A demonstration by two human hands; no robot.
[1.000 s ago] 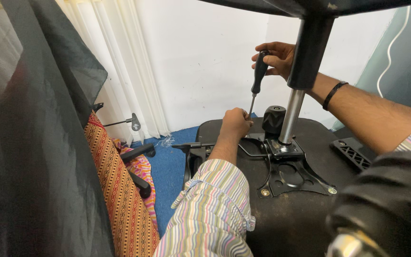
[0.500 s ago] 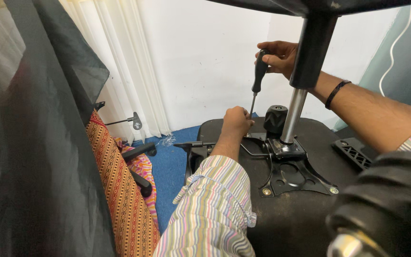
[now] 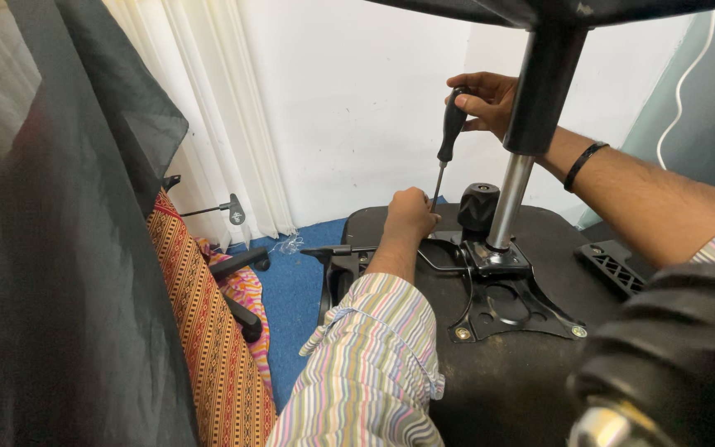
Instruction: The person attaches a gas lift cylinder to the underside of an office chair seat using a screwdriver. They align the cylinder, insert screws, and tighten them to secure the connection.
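Nearest me, a black chair caster (image 3: 664, 356) is filling the lower right corner, and my striped left sleeve (image 3: 366, 364) is stretching over the upturned black seat underside (image 3: 523, 389). My left hand (image 3: 411, 213) is resting closed by the screwdriver's tip, beside the metal mounting plate (image 3: 511, 302) and the black knob (image 3: 479, 205), though I cannot tell what its fingers are pinching. Farther off, my right hand (image 3: 486, 99) is gripping the black handle of the screwdriver (image 3: 448, 136), which is standing nearly upright just left of the gas-lift column (image 3: 531, 124), before the white wall (image 3: 357, 91).
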